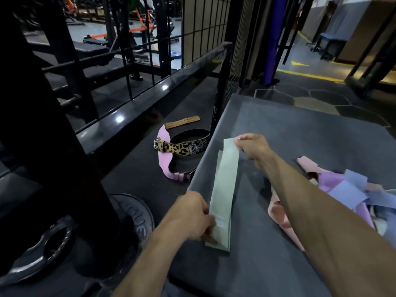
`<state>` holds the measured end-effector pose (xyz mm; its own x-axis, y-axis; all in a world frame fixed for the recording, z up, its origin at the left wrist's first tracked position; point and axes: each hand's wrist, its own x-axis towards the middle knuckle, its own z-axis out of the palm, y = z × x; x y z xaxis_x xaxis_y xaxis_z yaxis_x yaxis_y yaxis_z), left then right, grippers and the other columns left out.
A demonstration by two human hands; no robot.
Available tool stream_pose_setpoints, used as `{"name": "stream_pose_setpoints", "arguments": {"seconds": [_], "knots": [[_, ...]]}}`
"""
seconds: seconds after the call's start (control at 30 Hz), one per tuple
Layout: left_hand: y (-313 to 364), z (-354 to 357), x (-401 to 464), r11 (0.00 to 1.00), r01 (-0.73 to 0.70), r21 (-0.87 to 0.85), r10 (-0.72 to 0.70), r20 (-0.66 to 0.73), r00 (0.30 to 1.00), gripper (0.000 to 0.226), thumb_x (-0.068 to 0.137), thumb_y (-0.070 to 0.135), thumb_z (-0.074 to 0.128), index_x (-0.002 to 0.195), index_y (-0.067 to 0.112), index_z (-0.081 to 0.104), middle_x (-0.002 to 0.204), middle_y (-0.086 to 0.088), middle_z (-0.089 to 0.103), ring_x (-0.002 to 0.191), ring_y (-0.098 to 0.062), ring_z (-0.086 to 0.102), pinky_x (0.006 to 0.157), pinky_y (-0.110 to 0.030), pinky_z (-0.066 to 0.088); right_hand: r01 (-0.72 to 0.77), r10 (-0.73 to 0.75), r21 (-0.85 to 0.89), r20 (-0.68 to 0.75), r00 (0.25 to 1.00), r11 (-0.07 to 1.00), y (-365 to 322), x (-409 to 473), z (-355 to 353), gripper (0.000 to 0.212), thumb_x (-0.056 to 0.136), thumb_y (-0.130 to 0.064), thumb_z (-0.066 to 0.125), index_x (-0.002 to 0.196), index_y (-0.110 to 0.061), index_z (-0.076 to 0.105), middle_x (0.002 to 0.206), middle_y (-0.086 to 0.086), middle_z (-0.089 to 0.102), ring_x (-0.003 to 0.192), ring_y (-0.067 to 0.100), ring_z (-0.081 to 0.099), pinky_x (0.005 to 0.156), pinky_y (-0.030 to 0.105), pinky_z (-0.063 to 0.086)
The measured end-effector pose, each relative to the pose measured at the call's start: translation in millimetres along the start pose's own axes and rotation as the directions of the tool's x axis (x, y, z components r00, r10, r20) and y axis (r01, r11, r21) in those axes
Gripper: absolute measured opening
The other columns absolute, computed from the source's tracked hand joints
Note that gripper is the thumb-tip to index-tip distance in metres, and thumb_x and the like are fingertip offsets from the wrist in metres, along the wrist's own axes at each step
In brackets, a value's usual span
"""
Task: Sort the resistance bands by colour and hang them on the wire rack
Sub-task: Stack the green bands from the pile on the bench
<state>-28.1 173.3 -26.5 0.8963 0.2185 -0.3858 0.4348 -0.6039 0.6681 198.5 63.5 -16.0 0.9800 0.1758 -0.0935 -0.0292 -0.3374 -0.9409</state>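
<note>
Bench (300,133): a grey padded block that fills the right and lower middle; both hands work over its left half, and its left edge runs just beside the left hand's fingers.
Wire rack (205,20): a black grid panel standing upright beyond a black rail, far past both hands toward the top.
Weight plates (49,243): dark discs on the floor, left of and below the left hand, well apart from it.
Pile of bands (351,194): pink, lilac and pale blue bands heaped on the bench, right of the right forearm; a pink one lies partly under that arm.
Belts (184,146): a leopard-print belt with a metal buckle, a black one and a pink one on the floor, just off the bench's left edge, between the two hands and to their left.
Tan strap (182,122): a flat holed strip on the floor beyond the belts.
Mint-green band (225,189): a long flat loop pulled out straight between the hands, just above or on the bench; I cannot tell which.
Right hand (252,146): fingers curled, pinching the band's far end.
Left hand (192,213): fingers curled round the band's near end, gripping it from the left.
</note>
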Motion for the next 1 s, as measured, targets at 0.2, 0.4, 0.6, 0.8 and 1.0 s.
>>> {"name": "stream_pose_setpoints", "arguments": {"seconds": [0.2,0.4,0.6,0.8,1.0], "knots": [[3.8,3.2,-1.2,0.987,0.039,0.157,-0.035,-0.03,0.999,0.026,0.092,0.026,0.065,0.111,0.013,0.052,0.109,-0.011,0.066,0.09,-0.028,0.068,0.075,-0.034,0.055,-0.033,0.056,-0.178,0.127,0.99,0.983,21.4,22.7,7.6,0.007,0.091,-0.009,0.068,0.096,-0.007,0.072,0.081,0.006,0.063,0.067,0.015,0.053,0.05,0.018,0.041],[12.1,6.3,1.4,0.973,0.045,0.227,-0.046,-0.001,0.999,0.028,0.097,0.024,0.058,0.122,0.012,0.05,0.125,-0.011,0.059,0.109,-0.03,0.061,0.078,-0.033,0.048,0.008,0.023,-0.269,0.114,0.993,0.963,36.2,37.4,17.3,0.006,0.09,-0.012,0.071,0.084,-0.013,0.07,0.076,0.001,0.064,0.062,0.012,0.054,0.051,0.019,0.043],[12.6,7.5,-0.1,0.964,0.036,0.264,-0.045,0.027,0.999,0.027,0.097,0.026,0.057,0.119,0.013,0.049,0.124,-0.012,0.058,0.11,-0.031,0.059,0.076,-0.032,0.043,0.082,-0.056,-0.373,0.079,0.995,0.924,44.8,39.7,17.9,0.009,0.086,-0.009,0.07,0.082,-0.017,0.071,0.079,-0.002,0.067,0.072,0.011,0.06,0.064,0.019,0.044],[17.0,6.3,-5.4,0.933,0.024,0.359,-0.035,0.025,0.999,0.018,0.097,0.028,0.054,0.102,0.021,0.038,0.122,-0.009,0.057,0.112,-0.033,0.057,0.085,-0.039,0.044,0.138,-0.121,-0.421,0.066,0.99,0.897,49.5,38.3,18.5,0.007,0.085,-0.014,0.071,0.082,-0.02,0.071,0.073,-0.011,0.063,0.079,0.012,0.06,0.073,0.021,0.041],[17.5,6.2,-6.8,0.915,0.037,0.402,-0.05,0.02,0.999,0.022,0.097,0.029,0.057,0.113,0.02,0.045,0.123,-0.007,0.057,0.112,-0.031,0.057,0.08,-0.036,0.04,0.16,-0.131,-0.45,0.094,0.987,0.879,49.2,41.5,14.4,0.009,0.086,-0.019,0.073,0.094,-0.018,0.076,0.087,-0.003,0.068,0.085,0.012,0.061,0.078,0.02,0.042]]}}
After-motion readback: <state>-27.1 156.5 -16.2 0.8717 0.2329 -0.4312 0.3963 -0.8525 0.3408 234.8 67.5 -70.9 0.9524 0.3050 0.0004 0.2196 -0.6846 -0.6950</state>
